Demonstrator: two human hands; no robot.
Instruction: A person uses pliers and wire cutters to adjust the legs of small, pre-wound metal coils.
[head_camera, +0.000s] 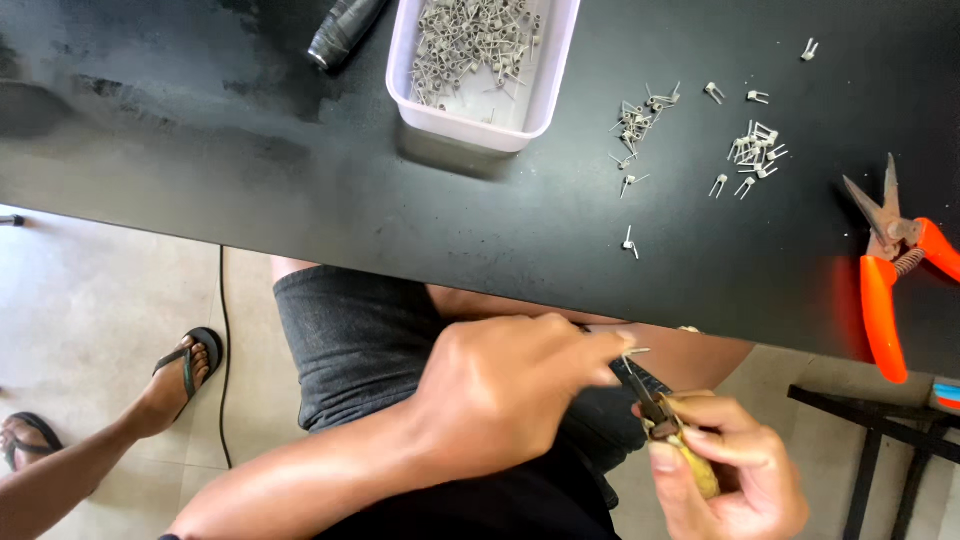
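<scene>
Nearest the camera, below the table's near edge and over the lap: right hand (730, 470) closed in a fist around the yellowish handles of small pliers (655, 408), tips pointing up toward the table. Left hand (505, 385) just beside it, thumb and forefinger pinched on a small wire coil (632, 352) that sits at the plier tips. Whether the plier tips actually clamp the coil cannot be told; the spot is small and blurred.

Black table (300, 200) spans the view above the hands. One single coil (630, 241) lies close to the near edge, roughly above the left hand. Further in, two loose clusters of coils, one toward the middle (635, 125), one nearer the right edge (757, 150), with a few strays around them.

At the right edge: orange-handled snips (890, 275), blades spread, points aimed at the far side.

At the far edge, centre: pale rectangular plastic tray (545, 80) holding a heap of coils. Just left of it, a dark spool (340, 30), partly cut off by the frame.

Floor, left: another person's foot in a flip-flop (180, 370); a black cable (222, 350) runs beside it.
</scene>
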